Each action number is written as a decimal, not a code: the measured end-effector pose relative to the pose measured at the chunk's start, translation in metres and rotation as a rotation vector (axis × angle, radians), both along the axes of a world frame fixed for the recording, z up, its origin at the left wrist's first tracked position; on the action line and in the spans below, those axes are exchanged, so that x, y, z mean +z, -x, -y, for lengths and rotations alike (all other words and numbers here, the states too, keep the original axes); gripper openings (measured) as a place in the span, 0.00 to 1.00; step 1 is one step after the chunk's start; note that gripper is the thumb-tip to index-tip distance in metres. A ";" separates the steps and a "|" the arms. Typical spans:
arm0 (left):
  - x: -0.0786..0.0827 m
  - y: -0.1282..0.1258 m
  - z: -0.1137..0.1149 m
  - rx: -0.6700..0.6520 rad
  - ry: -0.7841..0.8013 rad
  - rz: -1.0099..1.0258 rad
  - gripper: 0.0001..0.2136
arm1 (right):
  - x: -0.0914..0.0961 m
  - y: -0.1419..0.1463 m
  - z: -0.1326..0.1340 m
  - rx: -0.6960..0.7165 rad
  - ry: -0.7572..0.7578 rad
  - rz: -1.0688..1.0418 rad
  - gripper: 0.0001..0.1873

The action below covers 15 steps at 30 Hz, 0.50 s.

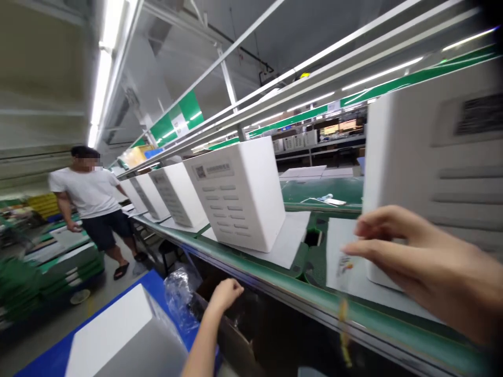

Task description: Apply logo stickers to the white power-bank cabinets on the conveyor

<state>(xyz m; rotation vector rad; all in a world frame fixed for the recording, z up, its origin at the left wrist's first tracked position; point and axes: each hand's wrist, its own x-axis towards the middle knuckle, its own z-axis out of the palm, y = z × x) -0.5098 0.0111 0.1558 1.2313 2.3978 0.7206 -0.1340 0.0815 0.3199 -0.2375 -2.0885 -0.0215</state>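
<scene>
My right hand [396, 246] reaches toward the near white appliance box [432, 173] on the green conveyor belt [314, 293]. Its fingers are pinched on a small printed sticker [346, 264] held against the box's lower left corner. My left hand [226, 294] is down below the belt's edge, fingers curled shut over a dark carton [236, 335]; what it holds, if anything, is hidden. A second white box [239, 193] with vent slots and a label stands on a white sheet to the left.
Several more white boxes [173, 193] line the belt toward the far left. A person in a white shirt [92, 199] stands in the aisle. A white foam block [118, 335] lies on a blue surface below. A clear plastic bag [178, 296] hangs beside the carton.
</scene>
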 end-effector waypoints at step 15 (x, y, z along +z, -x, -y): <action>0.215 -0.286 -0.026 -1.153 -0.648 -0.231 0.03 | 0.026 -0.093 0.033 -0.228 0.150 0.309 0.12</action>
